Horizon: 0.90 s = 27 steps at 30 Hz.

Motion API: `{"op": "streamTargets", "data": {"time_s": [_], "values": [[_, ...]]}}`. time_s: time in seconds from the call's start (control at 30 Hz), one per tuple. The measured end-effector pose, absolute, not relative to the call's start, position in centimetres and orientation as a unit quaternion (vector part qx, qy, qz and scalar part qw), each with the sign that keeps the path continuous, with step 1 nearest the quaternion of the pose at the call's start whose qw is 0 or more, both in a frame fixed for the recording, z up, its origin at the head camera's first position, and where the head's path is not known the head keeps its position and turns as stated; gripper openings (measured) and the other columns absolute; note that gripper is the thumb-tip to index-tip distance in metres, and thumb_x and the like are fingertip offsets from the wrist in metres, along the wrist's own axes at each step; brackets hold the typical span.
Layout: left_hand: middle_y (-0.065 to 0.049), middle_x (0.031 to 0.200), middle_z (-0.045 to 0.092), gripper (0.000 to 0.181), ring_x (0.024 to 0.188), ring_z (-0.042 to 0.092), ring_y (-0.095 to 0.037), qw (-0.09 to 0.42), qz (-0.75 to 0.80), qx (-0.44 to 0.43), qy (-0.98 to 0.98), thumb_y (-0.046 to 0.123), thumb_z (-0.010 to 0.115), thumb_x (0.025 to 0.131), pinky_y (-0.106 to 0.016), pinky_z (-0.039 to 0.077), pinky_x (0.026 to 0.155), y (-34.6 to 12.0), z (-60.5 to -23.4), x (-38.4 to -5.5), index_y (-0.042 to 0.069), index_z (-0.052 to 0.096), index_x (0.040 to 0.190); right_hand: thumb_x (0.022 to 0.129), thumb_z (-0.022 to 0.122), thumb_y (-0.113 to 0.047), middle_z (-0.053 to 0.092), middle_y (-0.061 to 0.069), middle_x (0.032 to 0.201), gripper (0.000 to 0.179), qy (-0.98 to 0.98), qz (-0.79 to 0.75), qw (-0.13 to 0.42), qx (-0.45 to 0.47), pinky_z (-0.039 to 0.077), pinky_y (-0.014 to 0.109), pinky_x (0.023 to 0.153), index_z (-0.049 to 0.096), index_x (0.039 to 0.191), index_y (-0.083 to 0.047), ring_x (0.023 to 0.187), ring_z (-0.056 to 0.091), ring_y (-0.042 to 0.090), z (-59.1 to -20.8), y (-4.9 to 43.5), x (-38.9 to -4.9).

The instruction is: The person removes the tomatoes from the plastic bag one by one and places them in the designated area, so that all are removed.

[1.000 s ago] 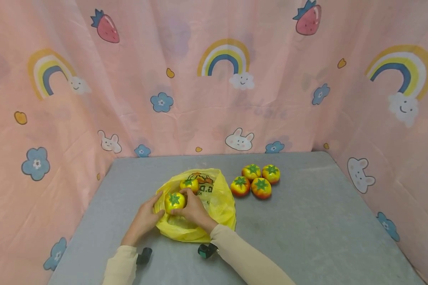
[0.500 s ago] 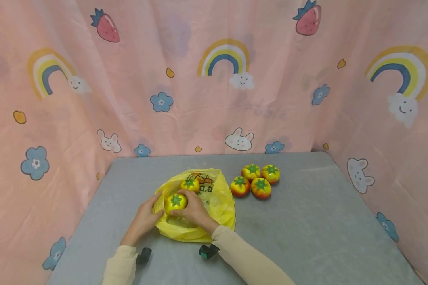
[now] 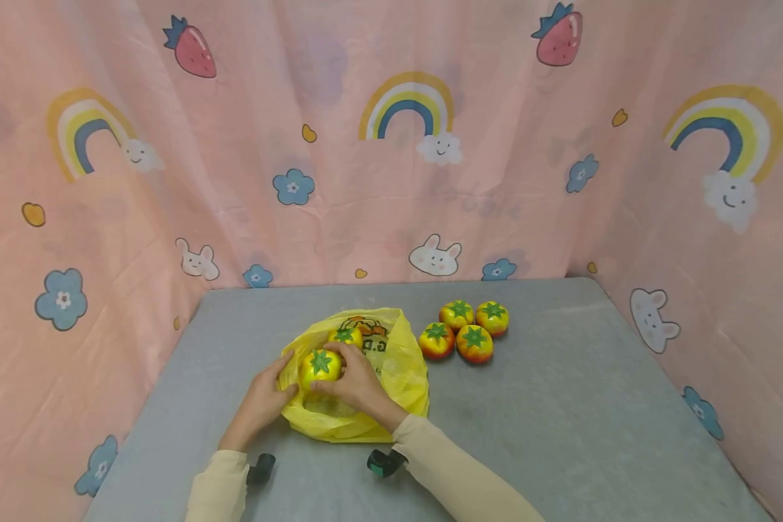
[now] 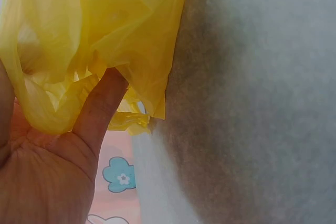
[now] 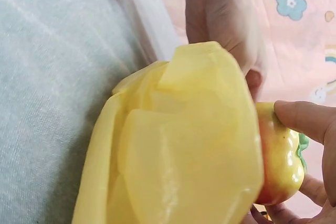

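Observation:
A yellow plastic bag [image 3: 404,377] with its mouth open lies on the table. My right hand [image 3: 362,380] reaches over the mouth and grips a yellow-red tomato [image 3: 320,366] with a green star-shaped leaf top. In the right wrist view this tomato [image 5: 281,156] shows beyond the bag's side, with the thumb against it. Behind it, a second tomato [image 3: 344,336] sits inside the bag, partly hidden by the held one and the fingers. My left hand [image 3: 264,399] holds the bag's left rim. In the left wrist view its thumb [image 4: 102,108] lies against the thin yellow plastic [image 4: 131,30].
Several more tomatoes [image 3: 475,344] stand close together right of the bag, toward the back of the grey table [image 3: 561,420]. A pink printed curtain [image 3: 267,109] encloses the table at the back and sides. Black wrist devices [image 3: 385,462] hang near both cuffs.
My right hand has raised the gripped tomato slightly, and it now covers more of the one behind. The left hand keeps its hold on the bag. The whole view has shifted slightly.

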<state>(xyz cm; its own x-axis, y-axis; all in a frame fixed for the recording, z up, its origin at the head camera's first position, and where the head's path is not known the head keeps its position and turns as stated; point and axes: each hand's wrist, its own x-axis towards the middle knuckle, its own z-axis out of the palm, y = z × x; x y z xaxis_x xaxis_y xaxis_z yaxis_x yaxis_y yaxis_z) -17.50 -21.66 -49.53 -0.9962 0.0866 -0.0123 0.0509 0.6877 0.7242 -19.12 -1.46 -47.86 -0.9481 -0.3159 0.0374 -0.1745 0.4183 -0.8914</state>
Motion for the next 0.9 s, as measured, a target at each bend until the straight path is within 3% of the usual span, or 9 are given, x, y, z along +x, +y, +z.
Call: {"op": "streamTargets", "data": {"time_s": [0.37,0.9], "values": [[-0.027,0.154,0.037,0.067,0.142,0.034,-0.045,0.029,0.392,0.030,0.919,0.007,0.059,0.092,-0.059,0.030,0.117,-21.6,-49.4,-17.5,0.004,0.033,0.153,0.078,0.082,-0.031,0.051,0.008,0.138,0.066,0.814,-0.555,0.064,-0.155,0.056,0.035,0.094,0.053,0.136,-0.019,0.111,0.058,0.020,-46.6,-0.6,-18.5],[-0.028,0.152,0.039,0.067,0.140,0.037,-0.046,0.021,0.392,0.041,0.919,0.007,0.061,0.090,-0.059,0.033,0.115,-21.8,-49.7,-17.4,0.001,0.034,0.151,0.079,0.081,-0.034,0.053,0.005,0.129,0.064,0.808,-0.562,0.046,-0.172,0.057,0.041,0.095,0.054,0.136,-0.021,0.109,0.058,0.019,-44.9,0.7,-17.5]]}}
